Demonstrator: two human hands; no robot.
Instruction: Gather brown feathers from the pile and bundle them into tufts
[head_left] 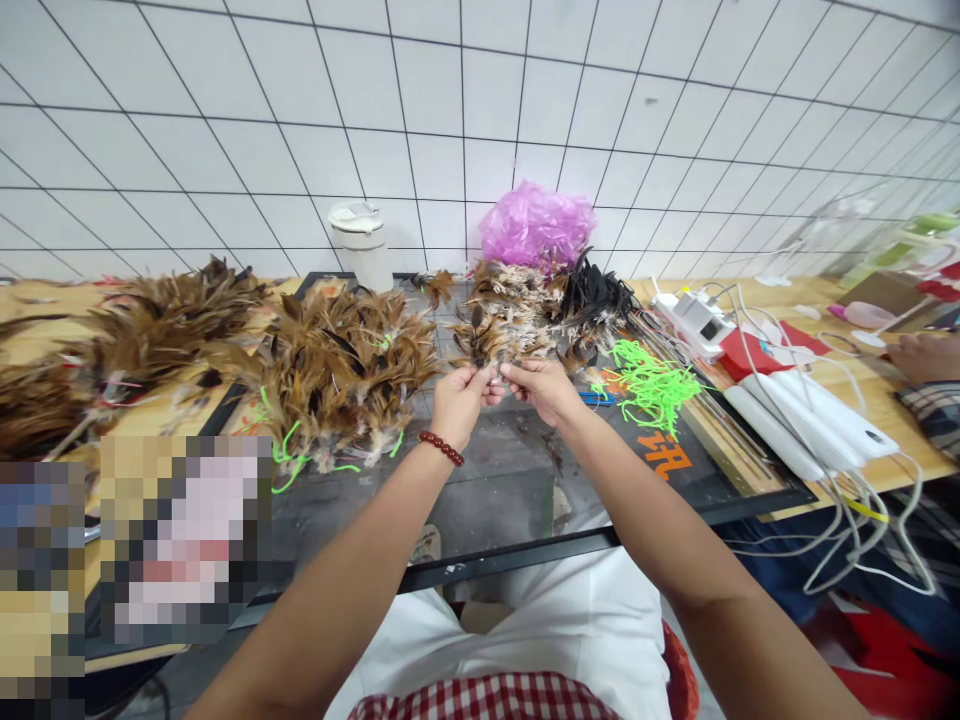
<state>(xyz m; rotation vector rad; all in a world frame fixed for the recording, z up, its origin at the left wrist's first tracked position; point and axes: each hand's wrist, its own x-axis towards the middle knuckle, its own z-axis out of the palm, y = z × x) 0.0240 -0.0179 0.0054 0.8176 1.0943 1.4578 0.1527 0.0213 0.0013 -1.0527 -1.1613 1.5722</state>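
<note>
My left hand point(459, 403), with a dark red bead bracelet point(441, 447) at its wrist, pinches what looks like a small bunch of brown feathers point(480, 345). Close beside it, my right hand point(546, 390) has thumb and forefinger pressed together near the base of the bunch. What lies in that pinch is too small to make out. Just beyond both hands is a heap of speckled feathers point(517, 285), with black feathers point(596, 300) at its right. Bright green cords point(651, 385) lie to the right of my right hand, near a blue tool point(596, 398).
Large brown feather bunches point(337, 365) fill the left, with more feathers point(180, 310) beyond. A lidded white cup point(364, 245) and a pink plastic bag point(536, 225) stand by the tiled wall. White chargers and cables point(810, 420) crowd the right, near another person's hand point(926, 357).
</note>
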